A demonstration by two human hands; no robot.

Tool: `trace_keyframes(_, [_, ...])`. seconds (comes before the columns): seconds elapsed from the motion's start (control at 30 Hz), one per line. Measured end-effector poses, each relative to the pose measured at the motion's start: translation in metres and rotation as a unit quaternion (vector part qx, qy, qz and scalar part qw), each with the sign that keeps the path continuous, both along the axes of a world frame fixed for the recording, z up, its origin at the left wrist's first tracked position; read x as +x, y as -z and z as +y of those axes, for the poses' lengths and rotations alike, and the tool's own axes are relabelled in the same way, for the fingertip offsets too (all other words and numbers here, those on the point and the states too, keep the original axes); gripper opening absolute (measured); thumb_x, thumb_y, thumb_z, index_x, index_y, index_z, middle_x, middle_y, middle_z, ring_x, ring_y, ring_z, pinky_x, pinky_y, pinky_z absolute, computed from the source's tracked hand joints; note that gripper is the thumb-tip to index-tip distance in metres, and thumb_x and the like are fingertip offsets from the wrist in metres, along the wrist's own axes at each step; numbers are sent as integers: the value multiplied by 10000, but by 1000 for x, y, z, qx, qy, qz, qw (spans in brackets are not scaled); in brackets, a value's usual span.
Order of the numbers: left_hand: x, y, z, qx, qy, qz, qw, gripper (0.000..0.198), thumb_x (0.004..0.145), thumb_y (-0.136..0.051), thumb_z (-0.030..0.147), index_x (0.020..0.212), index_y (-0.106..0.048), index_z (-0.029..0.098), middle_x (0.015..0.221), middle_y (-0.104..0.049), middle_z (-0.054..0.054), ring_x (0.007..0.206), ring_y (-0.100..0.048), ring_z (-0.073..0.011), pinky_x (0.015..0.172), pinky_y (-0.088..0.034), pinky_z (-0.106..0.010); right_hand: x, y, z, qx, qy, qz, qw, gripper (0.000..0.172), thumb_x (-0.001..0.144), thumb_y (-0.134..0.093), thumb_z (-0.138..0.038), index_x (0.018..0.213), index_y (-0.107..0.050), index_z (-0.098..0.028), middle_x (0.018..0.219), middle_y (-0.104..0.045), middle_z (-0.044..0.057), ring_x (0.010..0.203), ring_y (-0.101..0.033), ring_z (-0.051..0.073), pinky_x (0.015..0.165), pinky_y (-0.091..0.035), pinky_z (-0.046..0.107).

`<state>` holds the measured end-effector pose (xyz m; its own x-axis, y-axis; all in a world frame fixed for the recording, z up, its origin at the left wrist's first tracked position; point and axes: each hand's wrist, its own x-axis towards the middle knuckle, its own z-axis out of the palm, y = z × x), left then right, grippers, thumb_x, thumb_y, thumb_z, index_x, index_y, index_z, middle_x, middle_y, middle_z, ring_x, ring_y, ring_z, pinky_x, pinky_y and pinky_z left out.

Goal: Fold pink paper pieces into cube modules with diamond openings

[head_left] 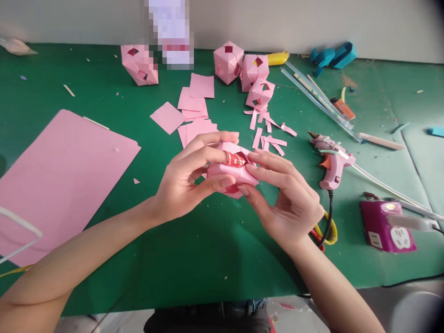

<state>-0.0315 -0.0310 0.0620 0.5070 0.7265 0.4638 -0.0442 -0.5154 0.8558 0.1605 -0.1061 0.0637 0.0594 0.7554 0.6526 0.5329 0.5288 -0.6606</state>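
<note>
Between both hands is a pink folded-paper ball [233, 175] with openings in its faces. My left hand [187, 171] grips it from the left, thumb along the near side and fingers over the top. A red patterned cover [235, 160] sits at the end of one left finger, at the ball's opening. My right hand [287, 194] holds the right side, its thumb below and fingertips at the edge of the opening. Just beyond lie pink paper squares [168, 117] and cut pink strips [257, 138].
Finished-looking pink paper balls [229, 62] stand at the back of the green table [166, 268]. Large pink sheets [58, 185] lie left. On the right are a pink glue gun [335, 162], a purple power socket block [385, 226], a yellow-handled tool [278, 58] and clear strips [321, 104].
</note>
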Motion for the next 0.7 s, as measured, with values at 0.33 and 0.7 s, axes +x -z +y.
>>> trace_keyframes(0.33, [-3,-7,13,94,109,21,989,209,904,-790,272,1100,-718,254,1475,-601,-115,1366,-627,-317,1143,-571,-507,18,-21,-1,-176,-78,-51,980,356,839,-861,-387,1111,-669,-262,1488,-541,131,1459,-496,357,1186,-467,575])
trace_keyframes(0.7, [-11,-16,23,66,207,90,972,105,905,-790,287,987,-732,256,1565,-538,-90,1485,-523,-304,1179,-550,-501,23,-37,-10,-269,-168,-152,936,235,957,-707,-385,1122,-658,-225,1695,-241,144,1624,-202,386,1266,-342,629])
